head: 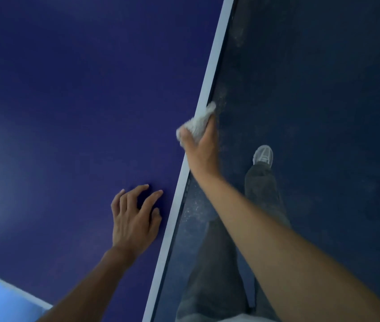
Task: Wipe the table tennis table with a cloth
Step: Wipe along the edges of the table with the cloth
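Note:
The table tennis table (pixel 68 101) fills the left and middle of the head view, dark blue with a white line along its right edge (pixel 214 54). My right hand (pixel 201 149) is closed around a bunched white cloth (pixel 198 123), pressing it on that white edge and over the table's side. My left hand (pixel 135 219) rests flat on the blue top near the edge, fingers spread, holding nothing.
To the right of the table lies a dark speckled floor (pixel 323 89). My legs in grey trousers (pixel 263 194) and a white shoe (pixel 263 155) stand beside the table. A second white line (pixel 10 287) crosses the lower left corner.

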